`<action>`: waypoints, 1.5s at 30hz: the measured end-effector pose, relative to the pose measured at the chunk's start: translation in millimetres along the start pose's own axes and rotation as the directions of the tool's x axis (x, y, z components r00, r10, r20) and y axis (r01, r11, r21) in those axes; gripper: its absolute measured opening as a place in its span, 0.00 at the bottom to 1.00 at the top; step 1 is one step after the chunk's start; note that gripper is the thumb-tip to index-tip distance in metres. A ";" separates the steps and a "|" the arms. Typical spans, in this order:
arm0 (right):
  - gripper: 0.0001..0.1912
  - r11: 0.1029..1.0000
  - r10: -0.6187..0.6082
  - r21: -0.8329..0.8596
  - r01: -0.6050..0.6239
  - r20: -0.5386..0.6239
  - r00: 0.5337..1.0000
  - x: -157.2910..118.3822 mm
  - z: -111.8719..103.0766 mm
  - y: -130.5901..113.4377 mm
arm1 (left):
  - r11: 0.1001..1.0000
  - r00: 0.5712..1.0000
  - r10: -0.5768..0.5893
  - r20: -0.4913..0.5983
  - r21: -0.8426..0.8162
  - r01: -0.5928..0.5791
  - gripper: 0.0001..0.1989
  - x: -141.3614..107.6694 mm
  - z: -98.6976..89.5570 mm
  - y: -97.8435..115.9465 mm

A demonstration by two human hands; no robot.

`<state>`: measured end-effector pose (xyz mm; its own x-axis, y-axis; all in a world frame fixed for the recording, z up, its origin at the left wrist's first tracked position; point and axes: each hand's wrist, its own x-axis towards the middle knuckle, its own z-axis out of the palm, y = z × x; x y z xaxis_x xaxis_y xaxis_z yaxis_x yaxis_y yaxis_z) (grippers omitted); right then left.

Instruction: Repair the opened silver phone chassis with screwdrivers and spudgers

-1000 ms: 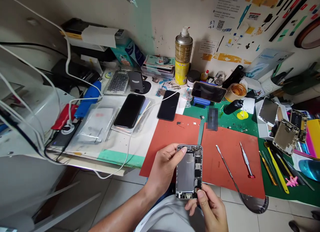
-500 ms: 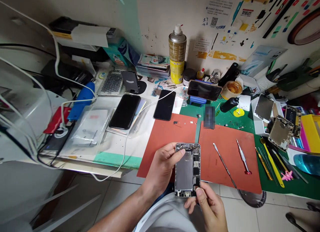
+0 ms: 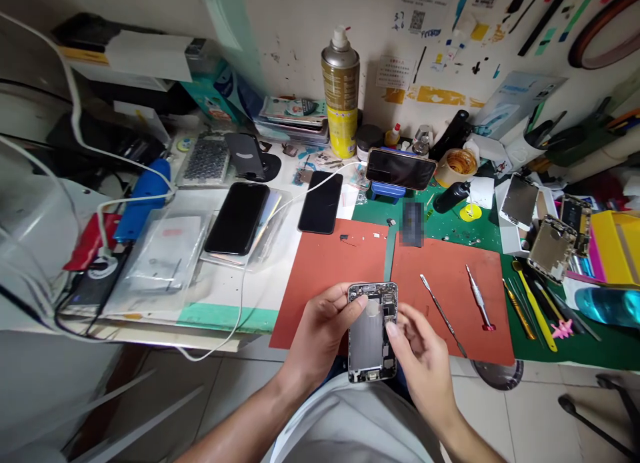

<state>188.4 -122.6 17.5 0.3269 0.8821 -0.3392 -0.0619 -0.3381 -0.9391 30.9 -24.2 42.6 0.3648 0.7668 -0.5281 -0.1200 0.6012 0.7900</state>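
An opened smartphone (image 3: 367, 343), its back off, shows a bare grey battery bay and a dark circuit board down the right side. My left hand (image 3: 320, 326) is closed round its left edge, the thumb lying across the upper inside. With my right hand (image 3: 420, 346) I grip the right edge; that thumb presses on the board about mid-height while the index finger curls by the upper corner. The phone is held above my lap at the bench's front edge. Nearby on the orange mat (image 3: 340, 276) lie a metal spudger (image 3: 443, 314) and a screwdriver (image 3: 480, 298).
Two dark phones (image 3: 238, 218) lie to the left. Another phone (image 3: 401, 168) leans on a blue stand. Behind them rises a spray can (image 3: 341, 93). Tweezers and a yellow-handled tool (image 3: 535, 306) lie right, below opened phone housings (image 3: 551, 243). A white cable (image 3: 242, 303) droops over the front edge.
My right hand has moved up from the phone's lower right corner to the middle of its right side. My left hand keeps its hold. The whole view has shifted slightly.
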 end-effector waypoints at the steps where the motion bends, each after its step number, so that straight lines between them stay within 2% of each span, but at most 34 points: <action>1: 0.21 1.000 -0.021 -0.005 0.021 0.000 1.000 7.6 3.7 -8.3 | 1.000 1.000 -0.002 0.011 -0.008 0.002 0.19 -1.2 1.3 -1.3; 4: 0.17 1.000 -0.031 0.003 0.031 -0.014 0.999 21.6 13.3 -24.7 | 0.999 0.999 0.008 0.043 -0.037 -0.006 0.19 -4.3 4.8 -6.5; 7: 0.17 0.999 0.008 0.042 -0.006 -0.057 0.998 23.3 17.7 -28.7 | 1.000 0.999 0.003 0.054 -0.029 -0.001 0.19 -5.9 6.7 -11.2; 16: 0.16 0.996 -0.003 0.085 0.007 -0.055 0.998 22.4 17.5 -30.3 | 0.997 0.998 0.014 0.055 -0.082 -0.010 0.17 -8.5 10.4 -5.8; 24: 0.16 0.997 0.007 0.081 -0.005 -0.033 0.999 23.2 20.9 -25.7 | 0.998 1.000 -0.023 -0.014 -0.067 0.022 0.19 -5.3 9.8 -4.9; 29: 0.19 0.997 0.019 0.075 -0.017 -0.026 0.999 23.5 21.2 -24.1 | 0.996 1.000 -0.016 0.014 -0.087 0.017 0.19 -2.5 7.8 -6.9; 34: 0.23 0.999 0.041 0.011 -0.041 0.003 0.999 25.4 20.5 -23.2 | 0.995 1.000 -0.020 0.012 -0.095 0.021 0.18 0.0 4.7 -11.0; 39: 0.26 0.996 -0.001 -0.092 -0.001 -0.016 1.000 27.4 18.9 -17.6 | 0.997 1.000 -0.006 -0.026 -0.076 0.004 0.19 3.8 0.9 -11.7; 45: 0.24 0.996 0.028 -0.082 -0.026 0.020 0.999 29.7 18.8 -17.8 | 0.999 0.999 -0.009 -0.037 -0.052 0.007 0.20 7.0 -1.5 -13.9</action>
<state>181.5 -84.2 23.1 0.3057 0.8788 -0.3663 0.0066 -0.3867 -0.9222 33.7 -26.8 27.4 0.3318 0.7691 -0.5462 -0.1650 0.6174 0.7691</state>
